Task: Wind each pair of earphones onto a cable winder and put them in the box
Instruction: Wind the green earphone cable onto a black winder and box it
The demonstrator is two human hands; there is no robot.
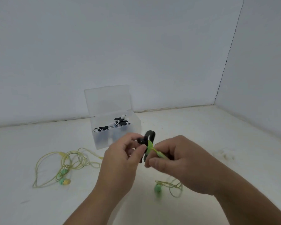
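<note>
Left hand (125, 153): fingers curled, thumb and fingertips pinched on the black cable winder (148, 140), held up above the middle of the table (217, 135) so the cord can pass around it freely.

Right hand (177, 161): closed around the plug end of the green earphones (159, 154), feeding cord onto the winder; judged an early turn, since most of the cord hangs loose.

Green earphones, remainder: slack cord and one bud (157, 188) trail down to the table below the right wrist.

Yellow earphones (63, 166): unwound, in a loose tangle toward the left edge, apart from the hands; judged next in line.

Box (115, 127): clear plastic, lid standing open, beyond the hands near the back edge, ready to receive. Holds black-and-white wound earphones (120, 122) already.
</note>
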